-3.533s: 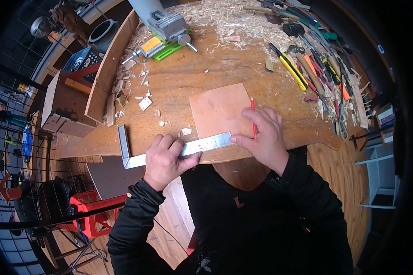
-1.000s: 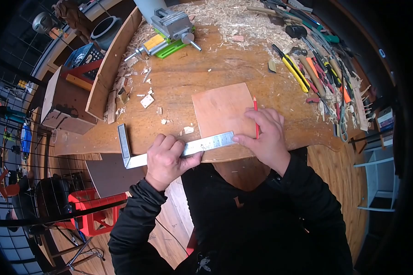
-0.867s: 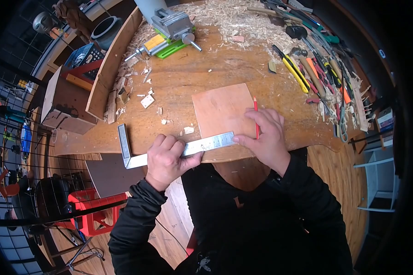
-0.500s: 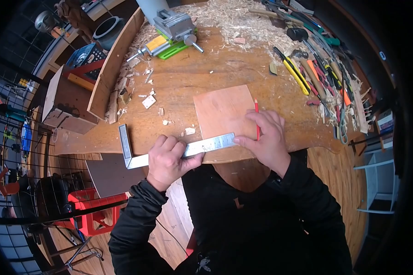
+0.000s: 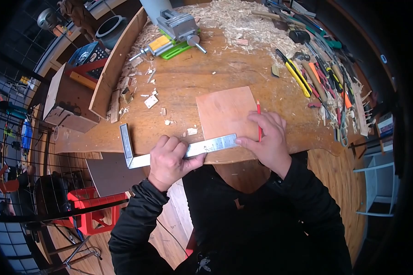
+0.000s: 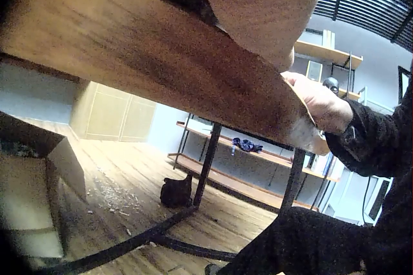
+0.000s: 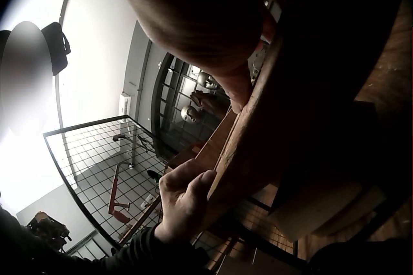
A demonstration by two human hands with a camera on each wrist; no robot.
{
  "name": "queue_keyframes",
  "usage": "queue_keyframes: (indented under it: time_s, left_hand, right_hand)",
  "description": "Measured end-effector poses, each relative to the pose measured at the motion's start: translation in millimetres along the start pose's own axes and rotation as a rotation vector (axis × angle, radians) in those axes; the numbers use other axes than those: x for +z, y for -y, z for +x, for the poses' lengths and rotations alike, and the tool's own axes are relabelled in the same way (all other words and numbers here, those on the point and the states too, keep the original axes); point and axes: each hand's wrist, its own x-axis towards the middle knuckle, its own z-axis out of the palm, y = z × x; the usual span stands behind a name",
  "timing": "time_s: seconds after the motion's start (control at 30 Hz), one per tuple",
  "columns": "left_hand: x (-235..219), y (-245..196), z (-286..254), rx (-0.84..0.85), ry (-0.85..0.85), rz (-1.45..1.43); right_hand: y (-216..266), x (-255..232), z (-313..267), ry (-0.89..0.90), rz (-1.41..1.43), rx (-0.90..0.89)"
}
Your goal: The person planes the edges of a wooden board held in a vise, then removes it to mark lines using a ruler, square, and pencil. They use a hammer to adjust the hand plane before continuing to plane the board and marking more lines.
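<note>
A thin, square, reddish wood sheet (image 5: 227, 110) lies at the near edge of the workbench (image 5: 179, 94). Across its near side runs the steel blade of a try square (image 5: 220, 142), whose stock stands out to the left. My left hand (image 5: 167, 159) grips the blade, fingers curled over it and thumb along the near edge. In my right hand (image 5: 271, 140) I hold a red pencil (image 5: 259, 108), its tip pointing away from me; the right thumb presses at the blade's end. The right wrist view shows the left hand (image 7: 184, 201) at the bench edge, the square being hidden there.
A drill-press vise (image 5: 179, 30) stands at the back left, near an upright board (image 5: 117, 64). Wood shavings (image 5: 238, 20) cover the far bench. On the right lie a yellow utility knife (image 5: 297, 79) and several hand tools. Wood chips (image 5: 151, 101) are scattered left of the sheet.
The bench and everything on it have shifted slightly rightward in the head view. Both hands, the try square, the pencil and the sheet keep the same places relative to one another.
</note>
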Motion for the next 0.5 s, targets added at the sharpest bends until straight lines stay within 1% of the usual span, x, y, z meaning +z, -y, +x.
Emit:
queue_keyframes:
  time_s: [0.5]
  left_hand:
    - [-0.2, 0.8, -0.2, 0.0, 0.013, -0.007]
  right_hand:
    - [-0.9, 0.5, -1.2, -0.002, -0.008, -0.004]
